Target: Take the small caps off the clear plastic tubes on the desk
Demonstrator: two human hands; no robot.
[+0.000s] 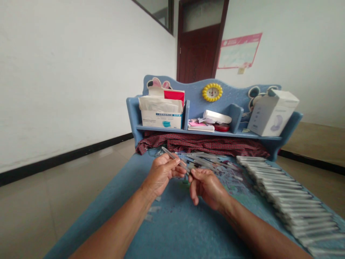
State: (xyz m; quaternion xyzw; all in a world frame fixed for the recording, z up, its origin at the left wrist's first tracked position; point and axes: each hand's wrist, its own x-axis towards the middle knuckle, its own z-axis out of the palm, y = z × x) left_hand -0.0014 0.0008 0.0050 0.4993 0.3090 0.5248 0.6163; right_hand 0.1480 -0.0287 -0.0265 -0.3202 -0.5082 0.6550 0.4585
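Observation:
A clear, slim pen (169, 153) slants down to the right between my two hands above the blue table. My left hand (164, 171) is closed around its upper part, thumb on top. At the lower end my right hand (206, 185) pinches with thumb and forefinger, its other fingers curled; the tip itself is hidden. Behind the hands lie loose pens and clear barrels (201, 156) in a scattered heap. To the right, several clear pens with dark refills (291, 198) are stacked in a long row. Small clear plastic pieces (155, 209) rest below my left hand.
The blue table (172, 233) has a shelf at its back. On it stand an open mask box (161, 118), papers (201, 126) with a white case (217, 117), and a white carton (272, 113). A red checked cloth (202, 144) lies bunched beneath the shelf.

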